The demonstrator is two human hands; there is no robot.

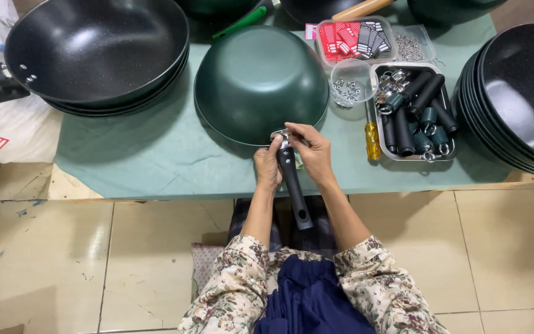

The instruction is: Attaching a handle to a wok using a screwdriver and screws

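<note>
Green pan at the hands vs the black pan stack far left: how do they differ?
The green pan lies upside down, outer base up; the left black stack sits right side up, speckled insides showing. The green pan is single; the left black stack is several nested. The left hand and right hand hold a black handle at the green pan's rim; the stack is untouched. Both rest on the green cloth.

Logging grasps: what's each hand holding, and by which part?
Both hold the black handle at its upper end, where it meets the upturned green pan: left hand alongside it, right hand at the joint.
</note>
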